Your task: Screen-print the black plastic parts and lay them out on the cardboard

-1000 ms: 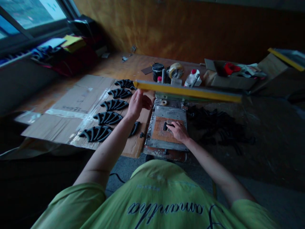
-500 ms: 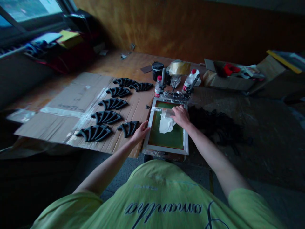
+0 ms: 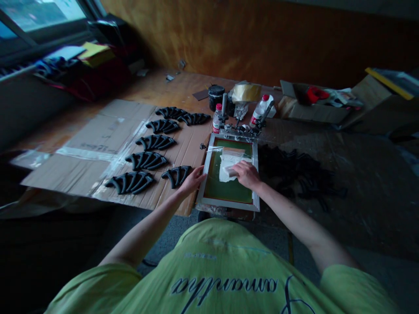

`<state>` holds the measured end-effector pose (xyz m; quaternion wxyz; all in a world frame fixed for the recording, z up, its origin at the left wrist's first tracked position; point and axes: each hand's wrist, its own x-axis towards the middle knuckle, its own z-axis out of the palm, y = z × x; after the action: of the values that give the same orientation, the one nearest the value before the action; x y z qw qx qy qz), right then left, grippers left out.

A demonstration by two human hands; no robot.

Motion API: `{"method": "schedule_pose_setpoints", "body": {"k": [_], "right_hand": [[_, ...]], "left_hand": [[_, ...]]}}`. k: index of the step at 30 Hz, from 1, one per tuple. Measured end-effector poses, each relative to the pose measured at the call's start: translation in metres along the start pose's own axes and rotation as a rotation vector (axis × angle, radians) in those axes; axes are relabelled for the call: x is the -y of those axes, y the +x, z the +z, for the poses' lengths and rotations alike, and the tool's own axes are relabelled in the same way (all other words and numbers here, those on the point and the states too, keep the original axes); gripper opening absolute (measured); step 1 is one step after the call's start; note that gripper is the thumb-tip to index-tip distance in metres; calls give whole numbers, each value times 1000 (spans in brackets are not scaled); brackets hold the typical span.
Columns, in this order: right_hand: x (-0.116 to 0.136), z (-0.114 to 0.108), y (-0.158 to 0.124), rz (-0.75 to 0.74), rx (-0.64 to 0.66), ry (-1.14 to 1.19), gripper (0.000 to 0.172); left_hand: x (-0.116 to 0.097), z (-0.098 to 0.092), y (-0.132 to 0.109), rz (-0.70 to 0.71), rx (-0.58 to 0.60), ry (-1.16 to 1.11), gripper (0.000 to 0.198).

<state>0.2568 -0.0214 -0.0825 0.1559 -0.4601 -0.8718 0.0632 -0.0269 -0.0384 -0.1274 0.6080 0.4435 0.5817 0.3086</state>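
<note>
A screen-printing frame (image 3: 232,203) with silver edges and green mesh (image 3: 225,190) lies in front of me. White ink (image 3: 228,160) is spread over the middle of the mesh. My right hand (image 3: 247,173) grips a small squeegee (image 3: 232,172) against the ink, its far side partly covered by my fingers. At the frame's left edge, my left hand (image 3: 195,179) holds the rim, thumb side up. Just left of that hand lies a black fan-shaped ribbed part (image 3: 176,176). The clamp (image 3: 240,131) joins the frame at its far end.
Several more black ribbed parts (image 3: 131,182) lie in a column on the cardboard sheet (image 3: 88,131). A dark heap of similar pieces (image 3: 301,170) is on the right. Behind the clamp stand red-capped bottles (image 3: 217,118), a black tub (image 3: 216,97) and a tape roll (image 3: 246,93). An open carton (image 3: 314,111) sits back right.
My right hand has drawn the squeegee toward me over the mesh, and the white ink now looks spread thinner behind it. My left hand stays at the frame's edge.
</note>
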Motion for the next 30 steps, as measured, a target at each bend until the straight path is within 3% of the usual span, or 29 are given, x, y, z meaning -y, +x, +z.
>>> {"method": "schedule_pose_setpoints", "body": {"k": [2,6,8,10,12,14,17,19,21,25,28,30], "right_hand": [[6,8,-11,-48,-9,16,23],[10,4,-8,-38,25,58,12],[6,-7,13,79,-39,66,26],[-4,-21,38,200,-121,68,49],[-24,-37,55,296,-200,83,63],[-56,-53,59,399,-307,122,57],[-104,-62,42,604,-422,179,41],[-117,-50,23,694,-393,196,38],[-106,-24,6,668,-284,204,34],[-47,29,-13,405,-21,40,33],[-16,41,-12,410,88,-63,23],[-1,39,-9,501,93,-39,20]], "left_hand": [[-1,0,-1,3,7,10,74],[-7,0,-5,-3,12,10,78],[-14,-3,-8,-18,35,8,83],[-25,-6,-13,-3,60,19,87],[-39,-9,-20,46,55,14,82],[-59,-9,-26,116,22,-51,65],[-95,-5,-27,291,-65,-199,52],[-123,-2,-21,432,-113,-261,53],[-153,0,-12,527,-106,-297,52],[-191,6,1,594,-51,-326,41],[-175,23,-4,558,-155,-364,42],[-141,40,-16,351,-108,-338,51]]}}
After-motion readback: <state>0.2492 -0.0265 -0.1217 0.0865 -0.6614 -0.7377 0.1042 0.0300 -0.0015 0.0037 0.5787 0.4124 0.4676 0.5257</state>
